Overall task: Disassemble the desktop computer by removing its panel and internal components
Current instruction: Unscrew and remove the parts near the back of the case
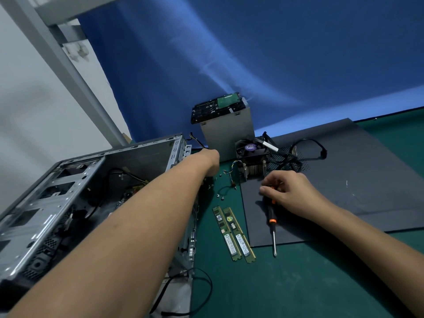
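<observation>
The open desktop case [68, 191] lies on its side at the left, with cables and metal bays showing inside. My left forearm reaches across it. My left hand [212, 160] bends down past the case's far right corner, and its fingers are hidden. My right hand [286, 189] grips the top of the black and orange screwdriver [272, 222]. The screwdriver lies on the removed grey side panel [355, 180] with its tip pointing toward me. Two RAM sticks [232, 235] lie side by side on the green mat [298, 283].
A CPU cooler with fan [251, 154] sits at the panel's far left corner. Behind it is a grey metal box [227, 136] with a hard drive [216, 107] on top. Loose screws [220, 196] and a thin wire lie by the case. A black cable [307, 145] rests on the panel.
</observation>
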